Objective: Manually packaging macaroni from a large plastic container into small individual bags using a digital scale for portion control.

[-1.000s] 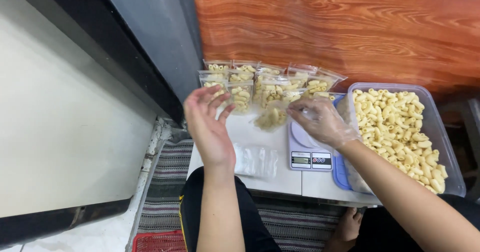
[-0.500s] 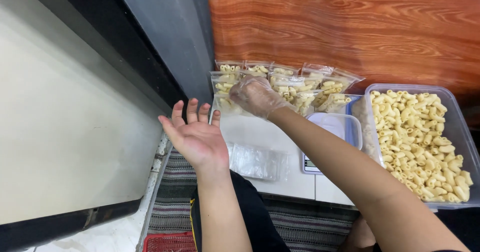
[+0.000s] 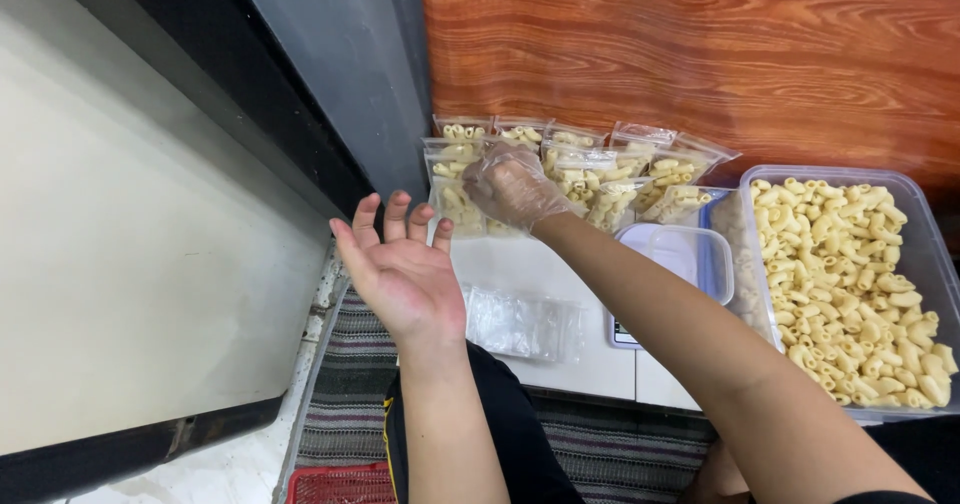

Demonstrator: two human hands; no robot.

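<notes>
Beside the tub of macaroni (image 3: pixel 905 226), her gloved right hand (image 3: pixel 512 188) grips a filled bag (image 3: pixel 500 226); the bare left hand (image 3: pixel 400 269) is open; crowding could topple the standing bags (image 3: pixel 600 169).

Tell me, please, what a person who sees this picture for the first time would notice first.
Most striking is the big clear tub at the right edge, heaped with pale elbow pasta. Next come the small filled bags lined up against the wooden wall at the back of the white table, where the gloved right hand rests on them. The bare left hand hangs open, palm up, at the table's left edge, holding nothing.
</notes>
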